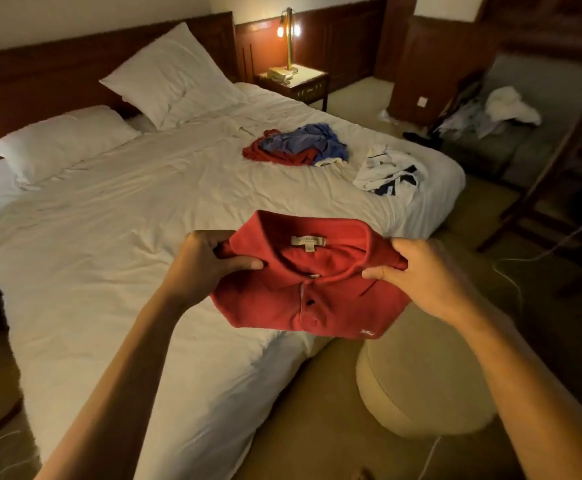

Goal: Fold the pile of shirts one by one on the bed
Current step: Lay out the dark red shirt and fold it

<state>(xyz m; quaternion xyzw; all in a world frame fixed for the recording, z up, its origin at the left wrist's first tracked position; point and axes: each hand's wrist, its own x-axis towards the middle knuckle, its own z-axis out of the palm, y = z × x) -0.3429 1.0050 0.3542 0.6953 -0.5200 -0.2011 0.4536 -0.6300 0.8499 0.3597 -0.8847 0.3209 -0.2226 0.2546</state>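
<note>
Holding red polo (312, 296) crosswise, collar (345, 232) pointing away

A folded red polo shirt (317, 299), collar and label facing up, is held above the white bed's (109, 237) near corner, and farther back on the bed lie a crumpled red-and-blue pile of shirts (296, 147) and, beside it, a white-and-navy shirt (386, 171).

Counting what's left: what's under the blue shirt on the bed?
A crumpled red shirt shows beneath the blue shirt, plus a pale edge at its right. Anything deeper is covered.
</note>
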